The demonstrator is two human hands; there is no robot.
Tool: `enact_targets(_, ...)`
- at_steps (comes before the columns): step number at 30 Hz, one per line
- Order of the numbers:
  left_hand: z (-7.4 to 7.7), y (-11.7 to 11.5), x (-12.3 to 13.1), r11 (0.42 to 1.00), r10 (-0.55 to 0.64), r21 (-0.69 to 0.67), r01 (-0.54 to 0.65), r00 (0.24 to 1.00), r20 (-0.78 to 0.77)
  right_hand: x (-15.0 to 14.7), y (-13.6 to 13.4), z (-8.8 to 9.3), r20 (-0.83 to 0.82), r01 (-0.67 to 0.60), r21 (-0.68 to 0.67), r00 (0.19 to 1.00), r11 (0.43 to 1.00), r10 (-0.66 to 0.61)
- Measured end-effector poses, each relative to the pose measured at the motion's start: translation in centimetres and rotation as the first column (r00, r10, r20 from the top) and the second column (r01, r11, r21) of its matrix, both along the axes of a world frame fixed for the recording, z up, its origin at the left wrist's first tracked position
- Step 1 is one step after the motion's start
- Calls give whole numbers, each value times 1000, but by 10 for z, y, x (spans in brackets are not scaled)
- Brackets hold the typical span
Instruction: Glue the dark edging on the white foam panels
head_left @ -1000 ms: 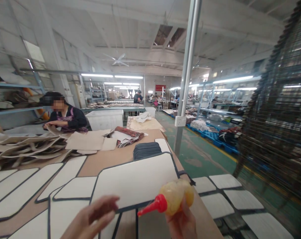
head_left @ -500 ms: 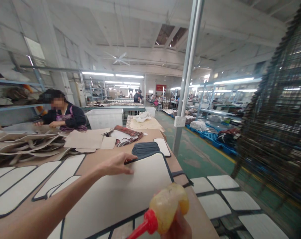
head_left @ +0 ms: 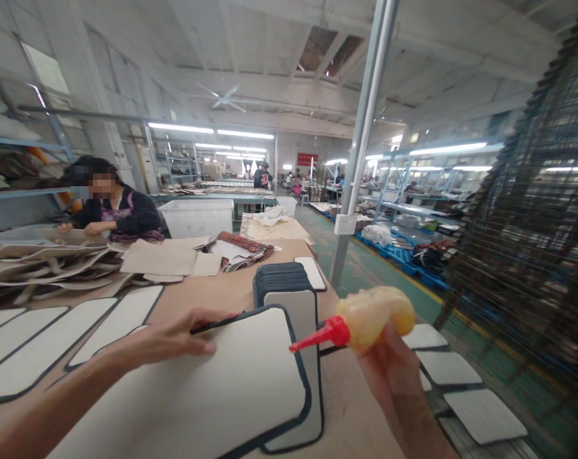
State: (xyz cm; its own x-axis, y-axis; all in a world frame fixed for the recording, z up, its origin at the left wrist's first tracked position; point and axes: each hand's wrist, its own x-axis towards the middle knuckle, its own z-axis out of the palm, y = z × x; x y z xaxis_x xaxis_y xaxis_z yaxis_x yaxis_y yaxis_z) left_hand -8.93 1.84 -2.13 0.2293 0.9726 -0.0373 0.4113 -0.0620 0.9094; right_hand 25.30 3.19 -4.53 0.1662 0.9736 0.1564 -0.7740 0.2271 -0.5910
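My left hand (head_left: 184,338) grips the upper edge of a white panel with dark edging (head_left: 212,382), thumb on its face. The panel is tilted up in front of me, its lower left running out of view. In my right hand (head_left: 392,363) is a yellowish squeeze bottle (head_left: 377,315) with a red nozzle (head_left: 322,333), its tip close to the panel's right edge; whether it touches I cannot tell. Behind the held panel stands a stack of similar dark-edged panels (head_left: 293,306). A smaller white panel (head_left: 311,273) lies just beyond the stack.
More edged panels (head_left: 40,344) lie along the left of the brown tabletop (head_left: 231,294). Beige sheets (head_left: 159,258) are piled farther back, near a seated co-worker (head_left: 117,204). Past the table's right edge are several pale panels (head_left: 483,411), a metal post (head_left: 360,146) and a dark wire rack (head_left: 523,178).
My right hand has lifted the bottle up and to the right. My left hand has moved the panel left and down, uncovering more of the stack behind it.
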Motion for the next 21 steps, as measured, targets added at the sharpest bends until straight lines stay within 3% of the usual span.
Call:
enact_targets(3, 10, -15, 2, 999, 29, -19, -29, 999, 34, 3, 16, 23, 98, 0, 96, 995, 995, -10)
enact_targets(5, 20, -21, 6, 999, -11, -38, 12, 1000, 22, 3, 20, 30, 147, -12, 127, 989, 992, -7)
enact_targets(10, 38, -29, 10, 979, -178, -109, 173, 983, -37, 1, 20, 33, 226, -43, 155, 974, 987, 7)
enact_targets(21, 45, -38, 7, 966, -219, -135, 218, 976, 7, 0, 18, 39, 340, -110, 173, 939, 979, 46)
